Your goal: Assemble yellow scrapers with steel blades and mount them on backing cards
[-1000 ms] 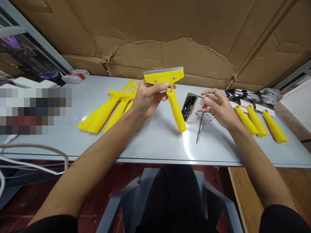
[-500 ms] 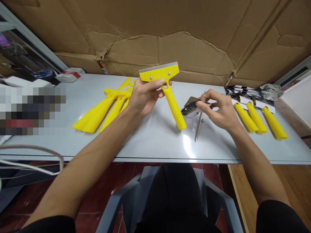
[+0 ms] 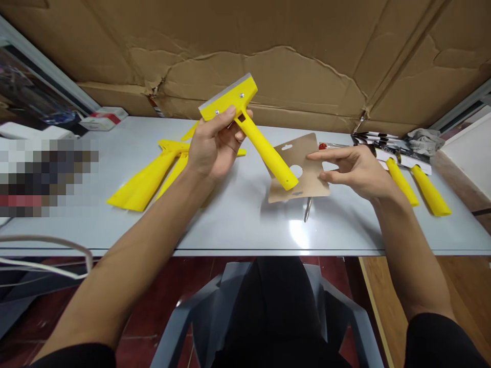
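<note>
My left hand [image 3: 217,145] grips a yellow scraper [image 3: 264,148] just below its head, thumb on the front. The scraper has a grey blade edge and two screws, and its handle slants down to the right. The handle's end overlaps a brown cardboard card [image 3: 282,161] with a round hole and hanger slots; whether it enters the hole I cannot tell. My right hand [image 3: 355,168] pinches the card's right edge between index finger and thumb. Partly hidden under the card lies a screwdriver [image 3: 308,209], its shaft tip and a red end showing.
Several yellow scraper handles [image 3: 143,181] lie at the left. Carded scrapers [image 3: 431,189] are lined up at the right, beside a grey cloth [image 3: 425,140]. Cardboard [image 3: 249,30] walls the back of the table. A small white and red box [image 3: 103,118] stands back left.
The card has turned from its printed side to its plain brown side and moved against the scraper handle. My left hand has raised and tilted the scraper, moving it slightly left.
</note>
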The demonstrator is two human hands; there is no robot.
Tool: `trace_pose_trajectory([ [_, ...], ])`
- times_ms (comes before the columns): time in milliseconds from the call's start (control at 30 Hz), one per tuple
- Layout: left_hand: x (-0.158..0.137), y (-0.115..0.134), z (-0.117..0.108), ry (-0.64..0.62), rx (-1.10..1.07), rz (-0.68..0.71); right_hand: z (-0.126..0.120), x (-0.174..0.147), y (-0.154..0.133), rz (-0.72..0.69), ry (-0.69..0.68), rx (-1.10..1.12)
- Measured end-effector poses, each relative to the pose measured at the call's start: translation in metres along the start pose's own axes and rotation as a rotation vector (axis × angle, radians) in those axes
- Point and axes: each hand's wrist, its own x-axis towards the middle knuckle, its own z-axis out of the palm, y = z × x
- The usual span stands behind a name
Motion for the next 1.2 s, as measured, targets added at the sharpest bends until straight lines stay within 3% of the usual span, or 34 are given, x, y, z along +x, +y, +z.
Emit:
trace_pose_trajectory([
  [200, 0.001, 0.001, -0.005, -0.038, 0.192, 0.085, 0.020, 0.001, -0.003, 0.015, 0.009, 0.135],
  [433, -0.007, 0.011, 0.002, -0.112, 0.234, 0.195, 0.034, 0.006, 0.005, 0.103, 0.012, 0.396],
  [700, -0.027, -0.011, 0.010, -0.286, 0.370, 0.174, 0.047, 0.002, -0.008, 0.041, 0.084, 0.577],
  [833, -0.022, -0.017, 0.009, -0.380, 0.268, 0.158, 0.043, 0.002, -0.012, 0.018, 0.127, 0.633],
  [1000, -0.016, -0.015, 0.007, -0.377, 0.161, 0.068, 0.042, 0.004, -0.008, -0.037, 0.172, 0.655],
  [1133, -0.012, -0.016, 0.003, -0.435, 0.098, 0.077, 0.042, 0.006, -0.004, -0.076, 0.203, 0.586],
  [1200, -0.012, -0.018, 0.003, -0.399, 0.107, 0.071, 0.043, 0.006, -0.004, -0.076, 0.167, 0.526],
])
